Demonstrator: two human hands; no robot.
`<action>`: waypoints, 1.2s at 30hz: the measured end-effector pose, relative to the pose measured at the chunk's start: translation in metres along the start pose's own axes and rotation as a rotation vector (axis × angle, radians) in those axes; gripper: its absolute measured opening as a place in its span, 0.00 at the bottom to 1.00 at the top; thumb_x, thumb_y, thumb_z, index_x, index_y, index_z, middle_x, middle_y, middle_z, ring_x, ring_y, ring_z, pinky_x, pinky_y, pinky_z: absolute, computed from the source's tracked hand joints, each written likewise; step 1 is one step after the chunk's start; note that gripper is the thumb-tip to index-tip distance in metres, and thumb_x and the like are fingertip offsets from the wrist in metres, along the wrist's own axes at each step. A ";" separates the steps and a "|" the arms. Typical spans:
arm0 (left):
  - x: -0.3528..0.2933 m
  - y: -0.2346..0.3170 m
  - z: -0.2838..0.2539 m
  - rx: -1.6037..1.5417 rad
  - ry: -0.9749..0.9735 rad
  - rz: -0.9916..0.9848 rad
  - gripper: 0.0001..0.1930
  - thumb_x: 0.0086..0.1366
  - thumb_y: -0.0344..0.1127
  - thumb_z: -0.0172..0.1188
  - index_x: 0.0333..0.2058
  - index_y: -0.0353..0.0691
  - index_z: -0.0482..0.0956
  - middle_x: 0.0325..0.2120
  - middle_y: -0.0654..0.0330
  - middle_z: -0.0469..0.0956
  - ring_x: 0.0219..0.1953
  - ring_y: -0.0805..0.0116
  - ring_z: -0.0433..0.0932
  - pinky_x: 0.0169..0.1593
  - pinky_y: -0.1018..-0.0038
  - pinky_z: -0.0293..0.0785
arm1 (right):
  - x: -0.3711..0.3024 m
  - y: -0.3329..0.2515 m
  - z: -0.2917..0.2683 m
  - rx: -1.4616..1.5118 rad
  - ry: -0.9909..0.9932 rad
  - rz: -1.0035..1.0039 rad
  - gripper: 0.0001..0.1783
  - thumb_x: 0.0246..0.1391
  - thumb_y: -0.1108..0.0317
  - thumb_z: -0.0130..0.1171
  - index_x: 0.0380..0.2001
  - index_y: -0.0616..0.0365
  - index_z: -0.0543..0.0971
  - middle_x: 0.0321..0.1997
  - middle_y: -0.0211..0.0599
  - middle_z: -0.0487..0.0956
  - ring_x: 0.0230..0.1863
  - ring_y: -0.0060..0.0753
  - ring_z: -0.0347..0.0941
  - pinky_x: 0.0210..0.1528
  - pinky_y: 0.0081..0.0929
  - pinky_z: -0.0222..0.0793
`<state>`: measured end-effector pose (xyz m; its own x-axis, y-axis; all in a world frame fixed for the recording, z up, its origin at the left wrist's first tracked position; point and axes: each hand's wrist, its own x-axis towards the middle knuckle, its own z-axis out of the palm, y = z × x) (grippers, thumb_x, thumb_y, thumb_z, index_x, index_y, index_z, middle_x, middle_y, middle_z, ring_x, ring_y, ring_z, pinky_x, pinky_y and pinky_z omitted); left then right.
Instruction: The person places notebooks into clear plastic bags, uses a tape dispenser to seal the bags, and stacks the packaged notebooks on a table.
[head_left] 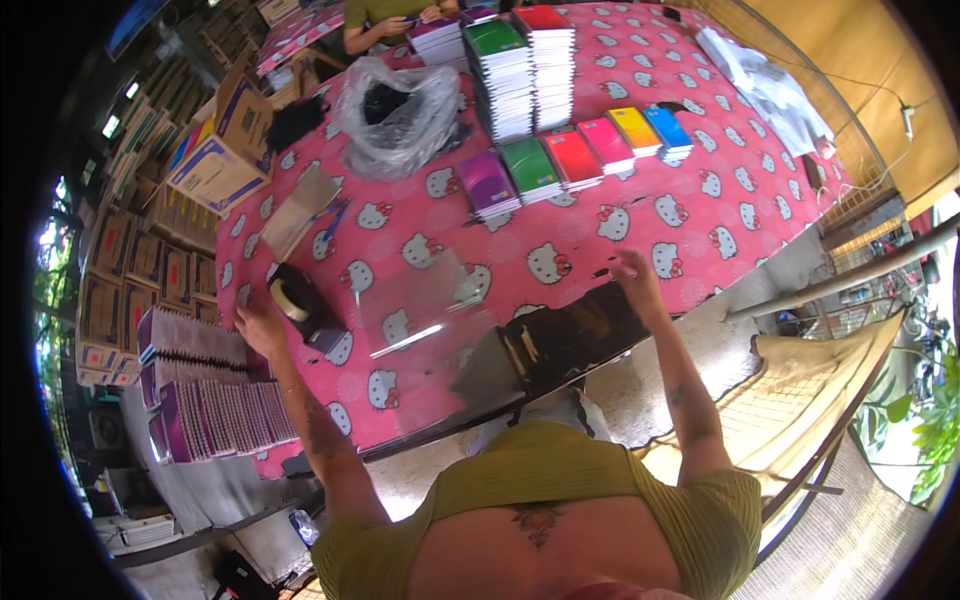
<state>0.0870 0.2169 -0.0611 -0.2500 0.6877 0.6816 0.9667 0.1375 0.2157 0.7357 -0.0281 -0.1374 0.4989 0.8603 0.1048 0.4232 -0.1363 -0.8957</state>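
Observation:
My left hand [262, 330] is at the left edge of the table, its fingers loosely apart and nothing in them. Right beside it stands a black tape dispenser [318, 325] with a roll of tape. My right hand [635, 278] hovers over or rests on the cloth, fingers apart and nothing visible between them. Just below that hand, a dark, worn panel [580, 338] lies along the near edge. Between my hands is a clear plastic sheet [405, 310] with light glaring off it. Small spiral notebooks lie in a row of purple [487, 183], green, red, pink, yellow and blue piles.
Tall notebook stacks [500, 85] and a clear plastic bag [395, 115] stand at the back. An open carton [228, 145] and brown cardboard with blue scissors [328, 218] are at left. Purple notebooks [225, 420] are piled beside the table. Another person's hands [400, 27] are across it.

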 end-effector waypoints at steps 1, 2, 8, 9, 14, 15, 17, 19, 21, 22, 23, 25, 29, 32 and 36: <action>-0.001 0.063 -0.022 -0.125 0.038 0.042 0.24 0.63 0.41 0.58 0.52 0.29 0.70 0.45 0.38 0.74 0.50 0.41 0.74 0.53 0.55 0.71 | 0.023 0.004 -0.012 -0.179 0.040 -0.019 0.23 0.53 0.68 0.65 0.53 0.59 0.74 0.50 0.41 0.78 0.51 0.38 0.74 0.55 0.33 0.69; -0.011 0.133 -0.051 -0.242 0.083 0.071 0.21 0.62 0.39 0.60 0.47 0.28 0.73 0.40 0.39 0.76 0.46 0.43 0.76 0.51 0.57 0.71 | 0.053 0.004 -0.026 -0.357 0.068 -0.050 0.26 0.51 0.68 0.66 0.54 0.58 0.74 0.53 0.44 0.77 0.54 0.44 0.73 0.59 0.36 0.68; -0.179 0.445 -0.056 -0.780 -0.729 0.685 0.35 0.57 0.34 0.63 0.64 0.40 0.63 0.63 0.40 0.60 0.62 0.40 0.62 0.62 0.51 0.61 | 0.224 0.021 -0.066 -0.818 0.183 -0.171 0.38 0.51 0.70 0.60 0.66 0.49 0.62 0.72 0.40 0.59 0.72 0.46 0.53 0.70 0.47 0.53; -0.209 0.496 -0.049 -0.816 -0.598 0.776 0.37 0.57 0.34 0.62 0.66 0.42 0.60 0.63 0.38 0.59 0.60 0.39 0.65 0.61 0.51 0.63 | 0.245 0.038 -0.085 -0.966 0.184 -0.189 0.39 0.53 0.70 0.58 0.68 0.48 0.59 0.73 0.39 0.56 0.73 0.45 0.50 0.71 0.47 0.52; -0.246 0.671 0.010 -0.849 -0.467 0.968 0.37 0.57 0.32 0.62 0.66 0.41 0.60 0.65 0.36 0.56 0.63 0.40 0.62 0.62 0.50 0.63 | 0.286 0.080 -0.162 -0.871 0.113 -0.402 0.23 0.56 0.71 0.54 0.57 0.53 0.73 0.55 0.43 0.74 0.60 0.49 0.68 0.66 0.46 0.58; -0.237 0.685 0.026 -0.781 -0.387 0.906 0.36 0.58 0.32 0.61 0.66 0.41 0.60 0.62 0.36 0.59 0.61 0.41 0.65 0.61 0.51 0.64 | 0.275 0.069 -0.159 -0.751 0.270 -0.507 0.19 0.55 0.72 0.55 0.52 0.55 0.76 0.49 0.44 0.76 0.54 0.49 0.70 0.63 0.45 0.60; -0.217 0.711 0.052 -0.662 -0.233 0.793 0.35 0.58 0.30 0.60 0.66 0.42 0.61 0.56 0.36 0.67 0.56 0.43 0.70 0.59 0.53 0.67 | 0.221 0.046 -0.159 -0.537 0.417 -0.516 0.15 0.53 0.73 0.57 0.46 0.56 0.78 0.42 0.46 0.77 0.47 0.49 0.73 0.58 0.45 0.64; -0.207 0.717 0.087 -0.499 -0.310 0.959 0.33 0.59 0.29 0.58 0.65 0.42 0.62 0.45 0.42 0.73 0.47 0.47 0.75 0.53 0.55 0.71 | 0.154 0.037 -0.163 -0.410 0.245 -0.519 0.16 0.51 0.71 0.61 0.45 0.57 0.79 0.44 0.46 0.75 0.48 0.49 0.72 0.57 0.44 0.65; -0.200 0.720 0.086 -0.536 -0.329 1.061 0.30 0.60 0.27 0.56 0.62 0.42 0.66 0.27 0.54 0.76 0.29 0.56 0.78 0.38 0.61 0.77 | 0.099 0.054 -0.154 -0.433 -0.091 -0.753 0.19 0.49 0.71 0.63 0.46 0.56 0.79 0.45 0.45 0.76 0.51 0.50 0.72 0.56 0.43 0.66; -0.195 0.729 0.064 -0.597 -0.323 1.098 0.30 0.59 0.28 0.57 0.62 0.42 0.66 0.27 0.54 0.76 0.28 0.57 0.78 0.36 0.62 0.77 | 0.074 0.047 -0.147 -0.480 -0.148 -0.713 0.19 0.48 0.72 0.63 0.47 0.56 0.79 0.45 0.44 0.77 0.52 0.49 0.72 0.55 0.43 0.67; -0.184 0.726 0.041 -0.635 -0.308 1.111 0.31 0.59 0.28 0.58 0.62 0.42 0.66 0.27 0.54 0.75 0.27 0.59 0.77 0.33 0.63 0.77 | 0.059 0.037 -0.141 -0.513 -0.224 -0.698 0.20 0.48 0.73 0.64 0.47 0.56 0.79 0.46 0.44 0.77 0.53 0.47 0.73 0.54 0.43 0.68; -0.160 0.711 -0.013 -0.762 -0.273 1.043 0.24 0.58 0.30 0.59 0.55 0.41 0.71 0.23 0.55 0.75 0.23 0.60 0.77 0.27 0.65 0.76 | 0.067 0.043 -0.140 -0.282 -0.313 -0.566 0.20 0.50 0.73 0.62 0.49 0.56 0.78 0.47 0.43 0.78 0.54 0.47 0.73 0.53 0.43 0.69; -0.167 0.649 -0.080 -0.747 -0.502 0.729 0.07 0.57 0.35 0.60 0.32 0.37 0.77 0.16 0.56 0.76 0.17 0.54 0.77 0.23 0.61 0.75 | 0.153 0.037 -0.129 0.012 -0.086 -0.276 0.20 0.54 0.74 0.58 0.52 0.58 0.76 0.50 0.44 0.78 0.53 0.51 0.73 0.53 0.42 0.69; -0.243 0.623 -0.041 -0.616 -0.750 0.596 0.16 0.60 0.45 0.61 0.31 0.36 0.75 0.20 0.49 0.79 0.22 0.48 0.80 0.27 0.54 0.76 | 0.232 0.011 -0.092 -0.205 -0.069 -0.646 0.29 0.52 0.73 0.59 0.59 0.55 0.72 0.59 0.44 0.74 0.61 0.51 0.68 0.61 0.43 0.64; -0.249 0.628 -0.022 -0.692 -0.917 0.327 0.19 0.65 0.44 0.59 0.47 0.35 0.75 0.33 0.43 0.80 0.38 0.45 0.80 0.43 0.54 0.76 | 0.288 0.055 -0.063 -0.627 -0.188 -0.783 0.29 0.52 0.73 0.60 0.59 0.54 0.72 0.62 0.37 0.73 0.67 0.42 0.64 0.67 0.42 0.59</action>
<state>0.7546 0.1163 -0.0799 0.4068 0.9099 0.0814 0.6722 -0.3584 0.6479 0.9506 0.1815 -0.1289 -0.1923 0.8741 0.4461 0.9262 0.3119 -0.2117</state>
